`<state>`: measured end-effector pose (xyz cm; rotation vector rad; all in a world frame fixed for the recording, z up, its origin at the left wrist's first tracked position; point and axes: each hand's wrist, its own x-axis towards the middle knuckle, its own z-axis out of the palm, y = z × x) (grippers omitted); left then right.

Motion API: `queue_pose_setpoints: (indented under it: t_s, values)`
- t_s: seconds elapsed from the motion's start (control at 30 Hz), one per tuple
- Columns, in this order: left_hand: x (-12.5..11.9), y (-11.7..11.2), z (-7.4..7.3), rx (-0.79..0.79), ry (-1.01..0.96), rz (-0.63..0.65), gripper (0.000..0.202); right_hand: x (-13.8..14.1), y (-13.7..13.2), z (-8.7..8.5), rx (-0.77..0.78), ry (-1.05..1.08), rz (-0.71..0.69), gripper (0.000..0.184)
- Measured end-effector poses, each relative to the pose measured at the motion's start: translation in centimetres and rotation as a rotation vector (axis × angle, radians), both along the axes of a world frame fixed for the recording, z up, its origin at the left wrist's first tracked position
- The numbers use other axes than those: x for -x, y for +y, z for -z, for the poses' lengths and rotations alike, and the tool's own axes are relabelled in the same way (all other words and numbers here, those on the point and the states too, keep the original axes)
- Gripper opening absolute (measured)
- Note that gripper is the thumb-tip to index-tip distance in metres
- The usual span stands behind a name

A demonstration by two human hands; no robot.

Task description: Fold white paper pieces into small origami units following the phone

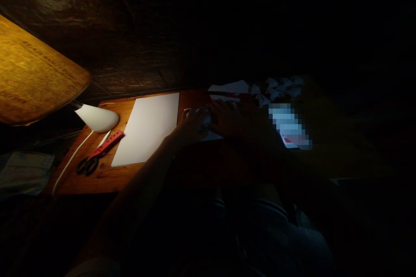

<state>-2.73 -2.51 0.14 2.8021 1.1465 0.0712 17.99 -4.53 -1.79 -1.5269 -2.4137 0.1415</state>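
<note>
In dim light, my left hand (195,122) lies on a white piece of paper (212,136) with its fingers stretched forward and somewhat apart. Close beside it, my right hand (225,117) rests over the right part of the same paper, fingers reaching forward and flat. Both hands hide much of the sheet, and shadow blurs the fingertips. Just beyond them, a slim black-and-red tool (230,94) lies across more white paper (238,86). Left of my left hand is a large white sheet or stack of paper (151,130).
Scissors (87,165) with black handles and a red strip lie at the left of the wooden table (76,184). Behind them stands a lamp (99,117) with a white cord. Several folded or crumpled paper pieces (276,88) and a lit, pixelated device (289,125) are at right.
</note>
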Motion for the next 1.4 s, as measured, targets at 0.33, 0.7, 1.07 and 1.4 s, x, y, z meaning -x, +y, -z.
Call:
queue_pose_setpoints:
  t_s: [0.33,0.7,1.07,1.4]
  values:
    - [-0.3,-0.4,0.5,-0.031,-0.011,-0.023,0.07,0.2,0.0,0.3,-0.027,-0.061,0.012,0.086]
    - [-0.9,-0.8,1.1,-0.058,0.001,-0.071,0.066,0.2,-0.1,-0.1,-0.004,-0.036,-0.013,0.081]
    - [-0.2,-0.1,1.8,-0.041,-0.038,-0.026,0.075,0.2,0.0,0.4,-0.053,-0.077,-0.016,0.078]
    - [1.4,0.3,0.4,-0.094,0.03,-0.107,0.076,0.4,-0.3,-0.2,-0.057,-0.123,-0.006,0.081]
